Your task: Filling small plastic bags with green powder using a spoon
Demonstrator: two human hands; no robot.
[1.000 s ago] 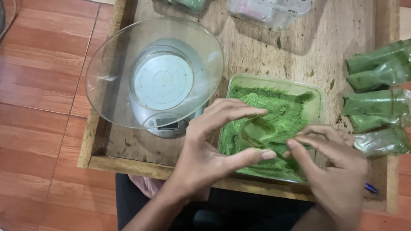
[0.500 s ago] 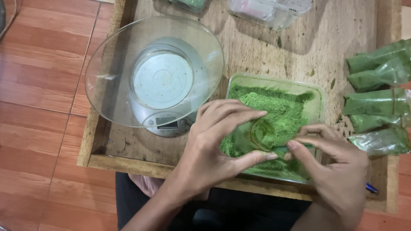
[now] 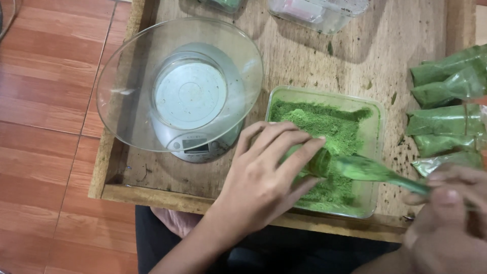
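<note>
The left hand [image 3: 264,177] pinched a small clear bag [image 3: 317,161] over the powder tub [image 3: 378,127]; the right hand [image 3: 446,213] (blurred) gripped a green spoon [image 3: 375,171].

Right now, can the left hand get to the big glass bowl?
Probably yes. The left hand holds a small bag over the tub of green powder, and the glass bowl on the scale sits just beside it with nothing between them.

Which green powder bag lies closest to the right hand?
The lowest bag of the stack at the table's right edge, just above the right hand; the other filled bags lie farther up.
</note>
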